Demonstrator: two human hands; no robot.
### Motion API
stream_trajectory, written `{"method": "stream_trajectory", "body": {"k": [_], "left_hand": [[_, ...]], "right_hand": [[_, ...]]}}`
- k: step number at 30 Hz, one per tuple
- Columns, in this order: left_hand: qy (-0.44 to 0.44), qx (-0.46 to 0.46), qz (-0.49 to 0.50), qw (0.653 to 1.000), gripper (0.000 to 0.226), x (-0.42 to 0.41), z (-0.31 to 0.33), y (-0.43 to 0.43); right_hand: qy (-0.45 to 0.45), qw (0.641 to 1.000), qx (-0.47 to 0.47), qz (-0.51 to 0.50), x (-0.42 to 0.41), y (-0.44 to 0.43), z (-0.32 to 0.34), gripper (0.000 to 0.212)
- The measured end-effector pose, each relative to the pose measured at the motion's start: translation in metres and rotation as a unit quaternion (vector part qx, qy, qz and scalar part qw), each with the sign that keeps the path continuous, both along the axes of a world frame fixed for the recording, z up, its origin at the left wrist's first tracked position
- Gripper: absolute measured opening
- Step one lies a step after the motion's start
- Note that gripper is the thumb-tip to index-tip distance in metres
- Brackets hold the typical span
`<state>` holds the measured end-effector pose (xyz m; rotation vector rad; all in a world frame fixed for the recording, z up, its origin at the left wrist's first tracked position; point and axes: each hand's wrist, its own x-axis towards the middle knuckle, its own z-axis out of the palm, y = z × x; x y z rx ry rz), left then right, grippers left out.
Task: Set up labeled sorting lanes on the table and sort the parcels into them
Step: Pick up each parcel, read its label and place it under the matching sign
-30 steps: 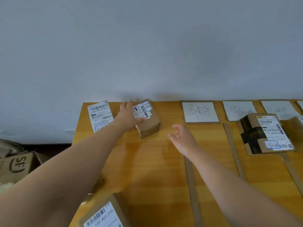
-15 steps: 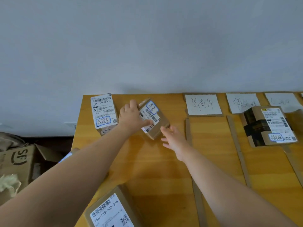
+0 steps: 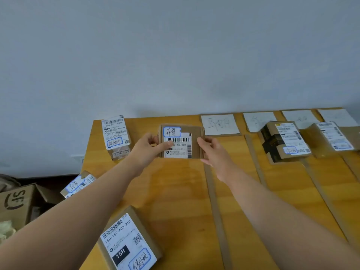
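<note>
A small brown parcel (image 3: 182,142) with a white barcode label and a blue-ringed handwritten tag is lifted above the wooden table (image 3: 175,191), label facing me. My left hand (image 3: 147,148) grips its left edge and my right hand (image 3: 211,151) grips its right edge. Handwritten white lane labels lie along the far edge: the first label (image 3: 220,124), the second label (image 3: 260,120), and more to the right. Cardboard strips (image 3: 214,201) divide the lanes. A black-taped parcel (image 3: 284,142) sits in the second lane, another parcel (image 3: 333,138) in the third.
An upright labeled parcel (image 3: 116,136) stands at the table's far left. A parcel marked 15H (image 3: 128,244) lies at the near left edge. Another parcel (image 3: 78,185) shows beside the table's left side, above an open SF carton (image 3: 17,203) on the floor.
The small parcel has come up off the table and turned label toward me. My right hand, earlier free beside it, now holds its right edge; my left hand kept its hold.
</note>
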<state>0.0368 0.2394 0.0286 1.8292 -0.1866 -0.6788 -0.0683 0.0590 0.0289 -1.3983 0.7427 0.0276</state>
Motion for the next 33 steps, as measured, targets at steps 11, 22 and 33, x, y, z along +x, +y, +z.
{"method": "stream_trajectory", "body": {"k": [11, 22, 33], "left_hand": [[0.032, -0.062, 0.016, 0.997, 0.048, -0.043, 0.028, -0.043], [0.096, -0.019, 0.022, 0.995, 0.039, -0.076, 0.014, -0.095], [0.061, 0.129, -0.008, 0.99, 0.027, -0.086, -0.027, -0.122]], "right_hand": [[-0.057, 0.997, -0.002, -0.058, -0.044, -0.039, 0.03, 0.043], [-0.007, 1.0, -0.002, -0.008, -0.071, -0.087, 0.018, 0.068], [0.089, 0.994, 0.009, -0.067, -0.073, -0.142, -0.035, 0.056]]}}
